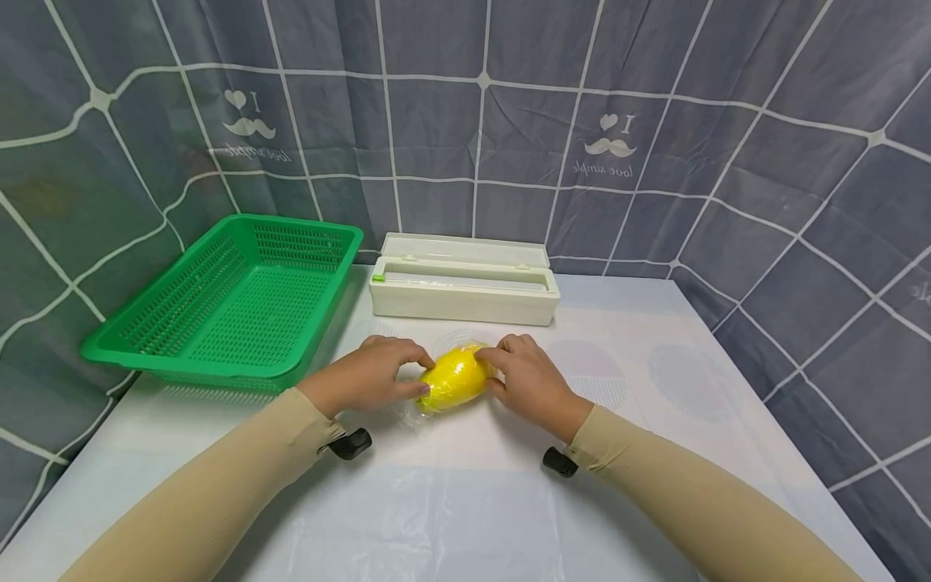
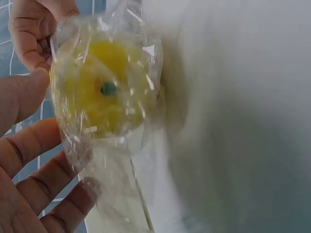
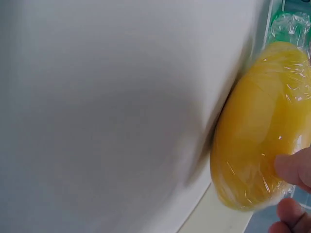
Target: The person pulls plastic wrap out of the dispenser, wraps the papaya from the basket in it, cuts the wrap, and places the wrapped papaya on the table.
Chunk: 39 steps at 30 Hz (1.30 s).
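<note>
An oval yellow fruit [image 1: 456, 377], wrapped in clear cling film, lies on the table between both hands. My left hand [image 1: 378, 370] holds its left end, thumb and forefinger on the film. Film bunches loosely over that end in the left wrist view, with a small dark green spot on the fruit [image 2: 108, 88] showing through. At the other end my right hand [image 1: 529, 380] grips the fruit with thumb and fingers. The right wrist view shows the film [image 3: 257, 131] lying smooth and tight along the fruit's side.
Behind the hands stands a white cling film box [image 1: 465, 305], its lid [image 1: 465, 249] raised and a roll inside. To the left is a green plastic basket [image 1: 269, 311]. A grey checked curtain [image 1: 524, 129] hangs around the white-covered table [image 1: 451, 517].
</note>
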Tool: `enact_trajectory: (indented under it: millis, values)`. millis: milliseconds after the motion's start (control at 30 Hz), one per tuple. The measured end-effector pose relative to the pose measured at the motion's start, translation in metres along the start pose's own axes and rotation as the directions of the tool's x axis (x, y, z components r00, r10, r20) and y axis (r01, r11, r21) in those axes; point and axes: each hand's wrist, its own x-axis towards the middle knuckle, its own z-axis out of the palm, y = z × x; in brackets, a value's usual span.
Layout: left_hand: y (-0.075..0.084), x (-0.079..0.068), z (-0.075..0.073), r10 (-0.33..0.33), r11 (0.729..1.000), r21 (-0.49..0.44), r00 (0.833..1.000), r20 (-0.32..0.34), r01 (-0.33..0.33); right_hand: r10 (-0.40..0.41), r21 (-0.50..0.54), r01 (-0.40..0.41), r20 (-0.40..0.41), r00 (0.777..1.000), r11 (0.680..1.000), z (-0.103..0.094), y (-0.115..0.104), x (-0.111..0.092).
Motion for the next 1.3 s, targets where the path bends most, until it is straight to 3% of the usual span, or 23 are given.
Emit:
enact_trajectory:
  millis: [200, 400, 900, 1133, 1300]
  values:
    - [-0.001, -0.002, 0.002, 0.032, 0.999, -0.005, 0.999, 0.004, -0.032, -0.008, 0.008, 0.007, 0.009, 1.0, 1.0, 0.001, 0.002, -0.002]
    - [0.002, -0.005, 0.003, 0.082, 0.997, -0.005, 0.997, 0.012, -0.082, -0.009, 0.08, 0.005, 0.049, 0.999, 0.997, -0.001, 0.003, -0.004]
    - [0.012, -0.008, 0.012, 0.205, 0.97, 0.133, 0.979, 0.01, -0.205, -0.037, 0.146, 0.016, 0.137, 0.99, 0.989, -0.001, 0.01, -0.002]
    - [0.021, -0.012, 0.018, 0.298, 0.941, 0.156, 0.954, 0.032, -0.299, -0.045, 0.177, 0.016, 0.162, 0.986, 0.984, 0.0, 0.014, -0.001]
    - [0.023, -0.012, 0.023, 0.394, 0.897, 0.216, 0.919, 0.004, -0.385, -0.035, 0.191, 0.0, 0.176, 0.984, 0.982, -0.001, 0.014, -0.001]
